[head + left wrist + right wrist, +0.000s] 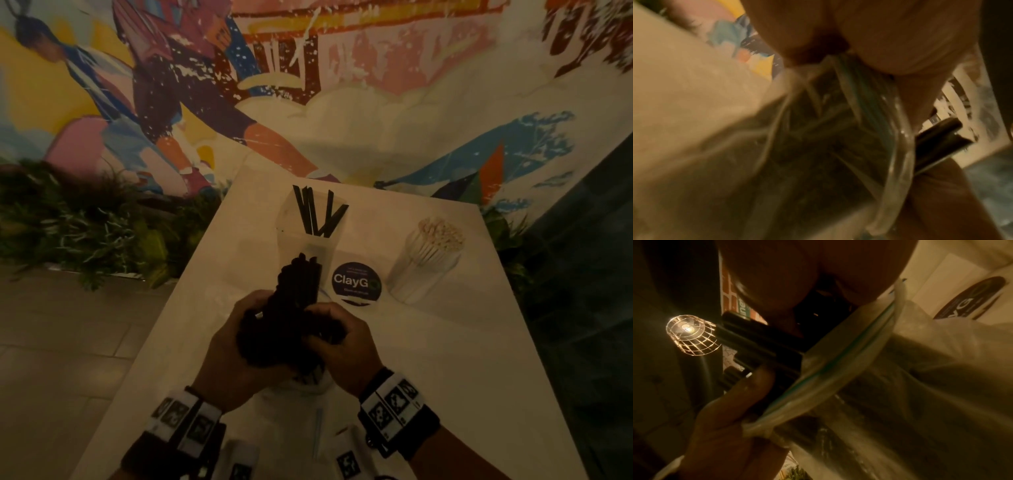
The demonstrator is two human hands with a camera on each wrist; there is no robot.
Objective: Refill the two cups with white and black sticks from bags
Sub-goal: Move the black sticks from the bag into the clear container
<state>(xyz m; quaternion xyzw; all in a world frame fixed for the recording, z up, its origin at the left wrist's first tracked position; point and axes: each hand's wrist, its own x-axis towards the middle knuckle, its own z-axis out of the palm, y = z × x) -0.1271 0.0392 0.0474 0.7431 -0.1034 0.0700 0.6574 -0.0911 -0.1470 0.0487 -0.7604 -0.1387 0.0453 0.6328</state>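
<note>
Head view puts the bundle of black sticks (301, 308) right in the middle, standing up out of a clear zip bag (301, 383) that sags onto the white surface (445, 359) below the wrists. The left hand (236, 346) wraps the bundle from one side and the right hand (339, 342) from the other, fingers (322, 313) curled in, so the sticks stay gathered as one sheaf rather than fanning out; that looks to me like the reason for the two-handed hold. From the right wrist, the bag's mouth with its green zip line (849, 356) sits partway down the sticks (760, 344), and fingers of that hand pinch the plastic edge, which I'd judge is to keep the bag back while the sticks come free. The left wrist shows the bag's rim (898, 146) bunched under the palm with stick ends (941, 136) poking past it; the picture is blurred, so I cannot tell the grip more finely. Just beyond the hands stands the clear cup (310, 226) with only a few black sticks leaning in it, the likely target, close enough for a short lift. To its right, past a round dark sticker (356, 282), the second cup (428, 263) is already packed with white sticks.
</note>
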